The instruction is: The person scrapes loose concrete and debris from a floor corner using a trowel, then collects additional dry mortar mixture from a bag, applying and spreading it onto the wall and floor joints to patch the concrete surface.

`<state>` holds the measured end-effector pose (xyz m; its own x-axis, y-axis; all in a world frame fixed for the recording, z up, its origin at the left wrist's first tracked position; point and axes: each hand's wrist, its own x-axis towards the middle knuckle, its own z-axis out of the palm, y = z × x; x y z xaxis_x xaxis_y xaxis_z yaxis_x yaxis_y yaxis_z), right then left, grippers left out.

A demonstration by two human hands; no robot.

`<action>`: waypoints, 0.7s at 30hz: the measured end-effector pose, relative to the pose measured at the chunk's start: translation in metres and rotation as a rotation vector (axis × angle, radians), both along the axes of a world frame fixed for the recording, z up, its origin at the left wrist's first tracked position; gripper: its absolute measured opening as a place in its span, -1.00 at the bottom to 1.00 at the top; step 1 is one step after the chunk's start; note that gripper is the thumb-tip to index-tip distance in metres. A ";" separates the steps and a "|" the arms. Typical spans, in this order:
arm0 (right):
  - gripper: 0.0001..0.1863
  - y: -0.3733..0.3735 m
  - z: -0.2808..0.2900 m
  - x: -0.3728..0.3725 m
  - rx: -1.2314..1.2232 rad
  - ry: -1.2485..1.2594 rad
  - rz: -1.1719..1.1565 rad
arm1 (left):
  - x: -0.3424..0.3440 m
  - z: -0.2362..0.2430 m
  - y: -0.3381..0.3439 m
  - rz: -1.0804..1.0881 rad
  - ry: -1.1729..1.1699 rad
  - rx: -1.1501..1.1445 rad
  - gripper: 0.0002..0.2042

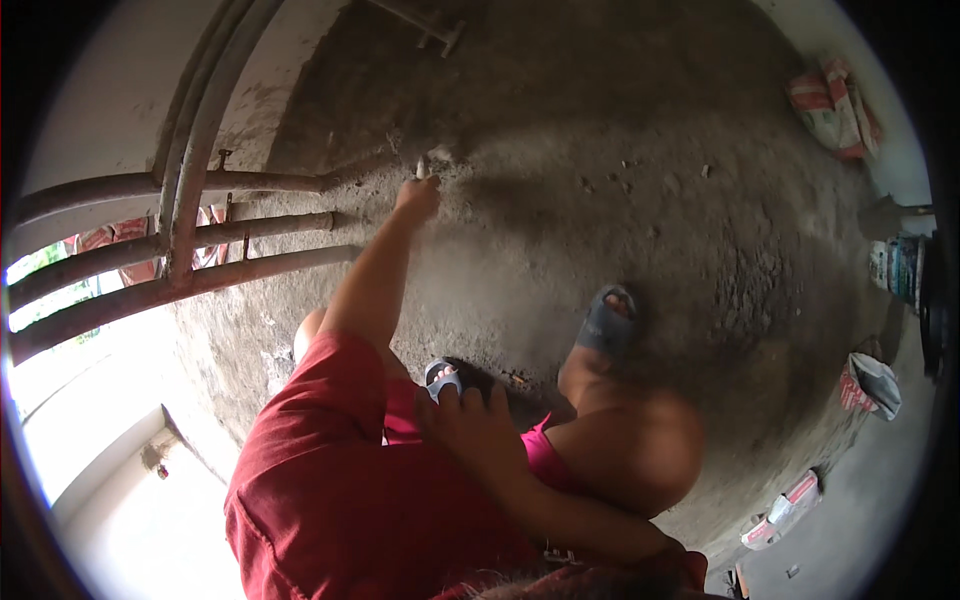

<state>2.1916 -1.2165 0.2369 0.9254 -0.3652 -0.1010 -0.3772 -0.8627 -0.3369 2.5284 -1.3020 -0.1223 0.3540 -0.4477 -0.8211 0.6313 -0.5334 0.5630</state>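
Note:
My left hand [419,197] reaches far forward, low over the rough grey floor. It is closed round a short tool with a pale handle [422,169]. The tool's working end is blurred among greyish dust and crumbs, so its kind does not show. My right hand [468,425] lies across my body near the red clothing, its fingers apart and nothing in them. Just beyond those fingers is a grey sandal [443,378] on one foot. The other grey sandal [607,322] stands farther right.
Rusty metal railings [183,220] run along the left. Small rubble [625,178] and a patch of loose debris [755,295] lie on the floor. By the right wall are a red and white sack [832,110], a bucket [897,268], an opened bag [872,385] and another bag [783,512].

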 end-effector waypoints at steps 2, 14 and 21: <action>-0.61 -0.001 0.000 -0.002 0.030 0.023 -0.005 | 0.019 0.014 -0.005 0.150 -0.300 0.095 -0.79; -0.62 -0.005 -0.008 -0.014 -0.051 -0.021 -0.086 | 0.058 -0.023 -0.003 0.383 -0.299 0.011 -0.81; -0.61 -0.004 -0.002 -0.014 -0.009 0.064 -0.073 | 0.078 -0.046 0.011 0.306 -0.335 0.138 -0.73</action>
